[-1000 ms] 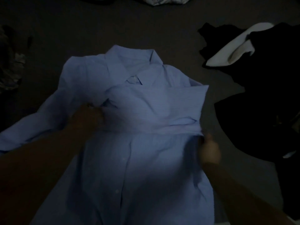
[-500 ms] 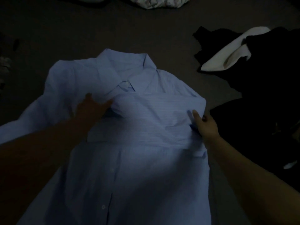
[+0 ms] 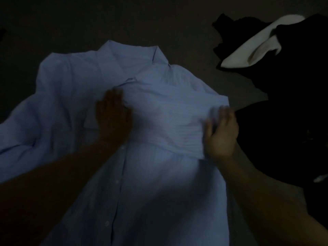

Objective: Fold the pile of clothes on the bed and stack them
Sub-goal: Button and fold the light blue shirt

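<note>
Hands (image 3: 113, 116) now flattened on blue shirt (image 3: 159, 183).

Dark bed (image 3: 142, 23), pale blue button shirt (image 3: 150, 174) spread flat, black clothes heap (image 3: 284, 112) with white garment (image 3: 248, 50) at right

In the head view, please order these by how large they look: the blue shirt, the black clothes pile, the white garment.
1. blue shirt, largest
2. black clothes pile, though its dark edges run out of frame, so its extent is unsure
3. white garment, clearly smallest, partly covered by the pile
</note>
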